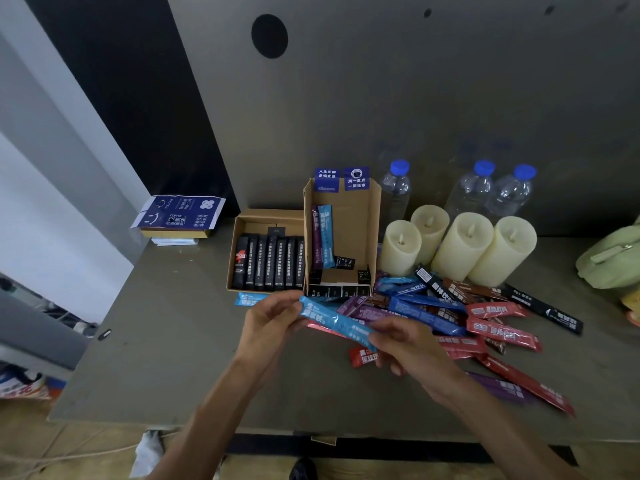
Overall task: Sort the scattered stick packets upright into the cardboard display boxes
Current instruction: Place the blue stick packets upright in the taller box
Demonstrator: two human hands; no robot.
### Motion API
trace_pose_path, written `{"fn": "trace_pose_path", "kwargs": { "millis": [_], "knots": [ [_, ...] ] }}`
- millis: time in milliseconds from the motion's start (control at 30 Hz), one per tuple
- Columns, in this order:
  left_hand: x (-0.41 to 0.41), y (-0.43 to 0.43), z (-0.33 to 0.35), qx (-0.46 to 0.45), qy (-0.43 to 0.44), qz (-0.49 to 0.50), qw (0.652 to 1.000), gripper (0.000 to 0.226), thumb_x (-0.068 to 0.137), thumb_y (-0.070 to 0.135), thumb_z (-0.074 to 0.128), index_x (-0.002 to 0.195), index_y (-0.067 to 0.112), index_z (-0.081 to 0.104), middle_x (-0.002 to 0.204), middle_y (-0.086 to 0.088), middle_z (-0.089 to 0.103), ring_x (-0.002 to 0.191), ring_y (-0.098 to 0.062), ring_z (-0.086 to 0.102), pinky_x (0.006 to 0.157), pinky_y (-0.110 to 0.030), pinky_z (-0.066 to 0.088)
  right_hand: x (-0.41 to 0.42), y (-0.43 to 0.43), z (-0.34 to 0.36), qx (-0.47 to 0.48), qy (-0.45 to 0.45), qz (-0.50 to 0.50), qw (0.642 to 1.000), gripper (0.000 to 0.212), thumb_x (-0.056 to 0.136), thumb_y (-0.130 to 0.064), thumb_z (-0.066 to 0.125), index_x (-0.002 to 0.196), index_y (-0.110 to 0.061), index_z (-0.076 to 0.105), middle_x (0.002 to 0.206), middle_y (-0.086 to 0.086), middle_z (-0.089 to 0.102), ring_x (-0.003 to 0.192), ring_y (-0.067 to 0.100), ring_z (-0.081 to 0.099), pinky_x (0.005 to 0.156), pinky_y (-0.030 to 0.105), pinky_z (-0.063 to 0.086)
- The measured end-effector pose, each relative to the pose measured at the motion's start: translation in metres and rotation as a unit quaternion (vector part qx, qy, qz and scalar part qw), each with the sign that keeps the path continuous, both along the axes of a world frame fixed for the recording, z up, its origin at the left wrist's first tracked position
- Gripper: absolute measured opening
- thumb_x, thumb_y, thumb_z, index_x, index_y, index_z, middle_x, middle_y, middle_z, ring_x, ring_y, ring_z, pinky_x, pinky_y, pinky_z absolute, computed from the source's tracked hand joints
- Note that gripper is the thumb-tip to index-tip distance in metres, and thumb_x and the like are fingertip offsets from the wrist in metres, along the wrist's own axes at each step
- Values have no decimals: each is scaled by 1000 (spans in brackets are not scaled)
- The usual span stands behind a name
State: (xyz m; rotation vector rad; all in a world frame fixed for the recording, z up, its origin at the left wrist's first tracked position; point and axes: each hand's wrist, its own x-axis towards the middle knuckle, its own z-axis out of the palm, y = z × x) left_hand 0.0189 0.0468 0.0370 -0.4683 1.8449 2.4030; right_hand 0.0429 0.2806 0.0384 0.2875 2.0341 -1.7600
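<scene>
While the left hand (273, 320) pinches the upper end of one light-blue stick packet (332, 320) and the right hand (405, 344) curls its fingers round the lower end, the packet hangs slantwise above the grey table (173, 341), just in front of the two cardboard display boxes. The low cardboard box (239, 230) holds seven dark stick packets (270, 261) in a row, as near as can be counted. Beside it on the right, the tall cardboard box (363, 220) holds two packets leaning against its left wall: one purple packet (316, 237) and one blue packet (325, 237). One more pale-blue packet (247, 299) lies flat in front of the low box. To the right sprawls a loose pile of packets (450, 313) in red, dark blue, purple, brown and black; they overlap too much to count. Behind the pile stand four cream candles (460, 244) and three clear water bottles (471, 188) with blue caps.
</scene>
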Motion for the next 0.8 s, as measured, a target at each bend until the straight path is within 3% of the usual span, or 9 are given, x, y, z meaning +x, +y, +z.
{"fn": "trace_pose_path", "kwargs": {
  "millis": [133,267,467,567,700,800],
  "knots": [
    [-5,14,10,-2,4,-7,1000,13,93,6,63,105,2,67,94,-15,75,80,-24,73,77,-31,61,3,-6,0,34,-1,22,999,6,94,-21,67,100,-20,70,83,-1,75,67,10,66,59,23,45],
    [-6,30,10,-118,-7,-60,991,17,95,12,64,95,-4,63,86,-17,76,80,-30,75,75,-40,62,0,-13,-1,38,18,20,999,3,95,-19,66,95,-19,69,75,-4,71,65,6,63,56,16,43],
    [-18,35,12,-206,1,-65,976,15,96,16,63,88,4,67,79,-9,76,75,-27,75,77,-49,61,-7,-14,0,71,45,17,996,3,95,-21,67,95,-19,69,90,-1,74,65,-1,63,55,11,46],
    [-19,41,16,-203,9,-73,976,14,95,14,65,89,2,65,81,-8,76,76,-23,75,77,-47,61,-10,-13,-3,98,57,20,993,4,95,-23,66,93,-22,70,89,-4,73,66,-5,62,60,14,46],
    [-20,48,13,-241,19,-113,964,3,89,9,70,88,10,67,82,-3,75,76,-20,75,74,-48,61,-17,-17,-4,61,56,-15,996,6,95,-20,66,94,-20,71,85,-1,74,62,0,63,56,12,45],
    [-26,48,12,-307,31,-101,946,5,88,15,72,87,18,68,79,4,74,72,-13,73,71,-44,61,-24,-26,-6,165,141,2,976,6,91,-30,70,96,-27,70,89,-10,71,76,0,65,65,14,47]
  ]
}}
